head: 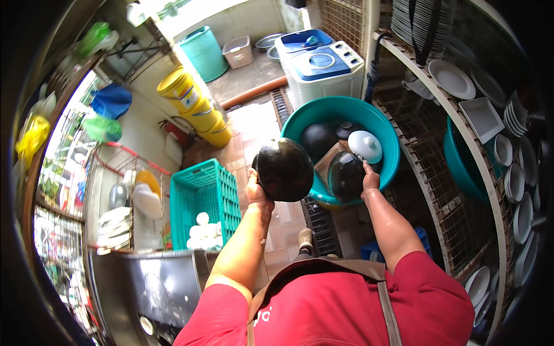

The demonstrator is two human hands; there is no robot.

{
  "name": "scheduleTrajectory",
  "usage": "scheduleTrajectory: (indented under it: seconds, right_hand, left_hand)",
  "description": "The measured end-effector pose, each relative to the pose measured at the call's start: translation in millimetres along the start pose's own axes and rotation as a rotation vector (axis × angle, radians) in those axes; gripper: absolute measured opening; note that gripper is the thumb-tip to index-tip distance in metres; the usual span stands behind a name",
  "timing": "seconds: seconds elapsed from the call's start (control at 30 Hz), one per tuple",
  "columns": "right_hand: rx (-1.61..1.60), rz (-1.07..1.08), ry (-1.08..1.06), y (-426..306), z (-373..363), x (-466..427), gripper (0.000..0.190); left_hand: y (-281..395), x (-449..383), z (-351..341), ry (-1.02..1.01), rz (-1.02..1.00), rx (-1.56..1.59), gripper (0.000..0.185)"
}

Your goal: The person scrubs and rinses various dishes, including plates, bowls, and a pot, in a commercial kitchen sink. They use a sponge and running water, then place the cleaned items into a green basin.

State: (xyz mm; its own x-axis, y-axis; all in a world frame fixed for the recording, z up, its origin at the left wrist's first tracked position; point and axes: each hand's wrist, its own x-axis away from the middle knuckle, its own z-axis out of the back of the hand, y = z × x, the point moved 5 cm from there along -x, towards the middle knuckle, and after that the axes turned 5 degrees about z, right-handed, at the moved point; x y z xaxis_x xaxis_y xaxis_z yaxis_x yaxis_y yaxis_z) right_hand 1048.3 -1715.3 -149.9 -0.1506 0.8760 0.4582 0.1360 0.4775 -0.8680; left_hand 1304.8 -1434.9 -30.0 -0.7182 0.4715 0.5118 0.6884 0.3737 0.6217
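Note:
A shiny black round vessel [284,169], perhaps a clay pot, is held up in my left hand [257,190], its rounded side towards me. My right hand [370,178] grips the edge of a dark, glossy lid or bowl [347,176] over the near side of a large teal plastic tub [387,125]. Inside the tub lie a dark round pot [319,140], a dark lid with a knob [347,128], a white knobbed lid [365,146] and a brownish square item, partly hidden by what my right hand holds.
A green plastic crate [203,186] with white items stands at left, near stacked yellow buckets [194,108]. Beyond the tub is a twin-tub washing machine [320,65]. Wire shelving with white plates [451,79] rises at right. A floor drain grate [319,229] runs below the tub.

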Motion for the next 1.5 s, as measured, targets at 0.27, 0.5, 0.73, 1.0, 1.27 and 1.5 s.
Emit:
scheduleTrajectory:
  seconds: [0.27, 0.5, 0.73, 1.0, 1.27, 1.5]
  right_hand:
    - [-0.085, -0.176, -0.181, 3, -15, -41, 0.041]
    - [-0.028, -0.381, -0.156, 13, -6, -75, 0.034]
    - [0.582, -0.03, -0.123, 20, -11, -98, 0.04]
    - [1.197, 0.823, 0.063, -22, -76, -5, 0.048]
    - [1.48, 0.767, -0.189, -8, -83, 49, 0.078]
    - [1.372, 0.838, -0.416, -15, -87, 78, 0.07]
  left_hand:
    - [-69, -167, -54, -0.194, 0.295, -0.216, 0.038]
    - [-96, -253, -69, -0.206, 0.631, -0.604, 0.041]
    - [-111, -307, -86, -0.257, 0.72, -1.139, 0.041]
    - [-96, -337, -112, -0.35, -0.096, -1.738, 0.051]
    - [-77, -246, -129, -0.725, -0.497, -1.626, 0.056]
    - [-76, -198, -120, -0.513, -0.629, -2.155, 0.111]
